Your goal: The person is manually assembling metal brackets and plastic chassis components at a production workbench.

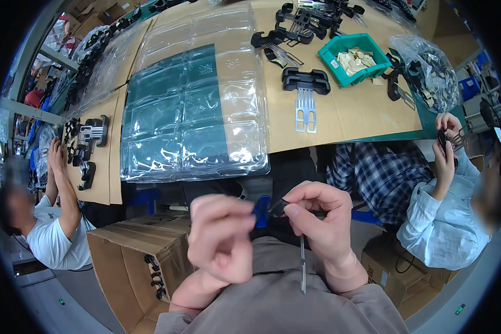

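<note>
In front of my body, my right hand (322, 225) pinches a black plastic bracket with metal prongs (303, 267). The bracket is turned edge-on, its thin prongs hanging below my fingers. Just left of it, my left hand (221, 239) is smeared by motion with its fingers bent; whether it holds anything I cannot make out. On the cardboard-covered table (350, 119) beyond lies a similar black bracket (305, 83), its flat metal prongs pointing toward me. A green bin (345, 78) behind it holds small cream-coloured pieces (355, 60).
A clear plastic compartment tray (178, 122) covers the table's middle. More brackets are piled at the back (303, 28). A bag of black parts (433, 72) lies at right. Co-workers sit at left (61, 222) and right (440, 222). An open cardboard box (133, 256) stands lower left.
</note>
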Motion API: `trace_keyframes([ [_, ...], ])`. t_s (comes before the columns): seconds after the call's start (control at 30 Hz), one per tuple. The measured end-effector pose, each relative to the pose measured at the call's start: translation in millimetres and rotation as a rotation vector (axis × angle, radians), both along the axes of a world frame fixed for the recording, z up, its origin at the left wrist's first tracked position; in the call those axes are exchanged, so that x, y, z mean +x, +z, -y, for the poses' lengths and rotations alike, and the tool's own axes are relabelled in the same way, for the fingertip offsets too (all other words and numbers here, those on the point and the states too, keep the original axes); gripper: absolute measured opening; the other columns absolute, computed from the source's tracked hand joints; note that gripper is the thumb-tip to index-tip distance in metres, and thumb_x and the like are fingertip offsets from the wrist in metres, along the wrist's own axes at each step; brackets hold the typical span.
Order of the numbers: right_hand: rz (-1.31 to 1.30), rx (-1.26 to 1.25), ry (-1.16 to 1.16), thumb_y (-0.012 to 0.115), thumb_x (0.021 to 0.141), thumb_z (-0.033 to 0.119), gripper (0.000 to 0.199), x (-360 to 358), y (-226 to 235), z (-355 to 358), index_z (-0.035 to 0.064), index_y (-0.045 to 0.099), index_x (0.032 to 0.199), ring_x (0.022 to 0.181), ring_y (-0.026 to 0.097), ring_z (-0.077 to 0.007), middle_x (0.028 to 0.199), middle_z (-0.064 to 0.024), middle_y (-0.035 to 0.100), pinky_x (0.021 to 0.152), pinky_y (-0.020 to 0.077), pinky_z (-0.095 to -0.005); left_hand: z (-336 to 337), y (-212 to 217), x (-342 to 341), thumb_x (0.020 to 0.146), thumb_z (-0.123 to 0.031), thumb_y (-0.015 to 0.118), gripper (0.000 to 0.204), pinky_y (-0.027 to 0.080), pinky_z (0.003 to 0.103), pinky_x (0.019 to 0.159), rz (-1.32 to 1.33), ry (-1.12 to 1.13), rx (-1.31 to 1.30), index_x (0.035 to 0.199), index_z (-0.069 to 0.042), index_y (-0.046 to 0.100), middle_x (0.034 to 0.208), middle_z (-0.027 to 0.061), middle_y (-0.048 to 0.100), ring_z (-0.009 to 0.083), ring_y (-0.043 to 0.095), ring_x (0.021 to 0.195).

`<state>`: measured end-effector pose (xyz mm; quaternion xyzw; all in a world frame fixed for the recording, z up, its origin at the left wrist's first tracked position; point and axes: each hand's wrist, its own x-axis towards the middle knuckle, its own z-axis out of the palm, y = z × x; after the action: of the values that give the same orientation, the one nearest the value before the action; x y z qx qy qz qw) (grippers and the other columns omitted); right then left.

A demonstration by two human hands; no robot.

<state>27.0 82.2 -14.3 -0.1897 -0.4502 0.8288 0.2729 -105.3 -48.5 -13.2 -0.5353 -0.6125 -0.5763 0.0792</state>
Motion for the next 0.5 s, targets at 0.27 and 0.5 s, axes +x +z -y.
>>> trace_keyframes([
  [0.27, 0.129, 0.055, -0.112, 0.067, 0.088, -0.009, 0.022, 1.7, 4.9, -4.8, -0.0055, 0.069, 0.110, 0.060, 0.057, -0.0096, 0.092, -0.0128, 0.073, 0.054, 0.0445, -0.0175, -21.2, 15.7, 10.4, 0.079, 0.011, 0.082, 0.031, 0.054, 0.021, 0.074, 1.099, -0.087, -0.297, 0.106, -0.001, 0.073, 0.094, 0.0079, 0.074, 0.0113, 0.065, 0.078],
  [0.5, 0.129, 0.381, -0.286, 0.069, 0.085, -0.010, 0.026, 7.7, -3.9, -4.9, -0.0030, 0.070, 0.110, 0.063, 0.058, -0.0092, 0.097, -0.0119, 0.074, 0.059, 0.0469, -0.0181, -40.0, 5.2, 18.1, 0.081, 0.014, 0.080, 0.033, 0.056, 0.018, 0.074, 1.250, -0.221, -0.166, 0.109, 0.002, 0.070, 0.095, 0.0096, 0.076, 0.0092, 0.069, 0.079],
])
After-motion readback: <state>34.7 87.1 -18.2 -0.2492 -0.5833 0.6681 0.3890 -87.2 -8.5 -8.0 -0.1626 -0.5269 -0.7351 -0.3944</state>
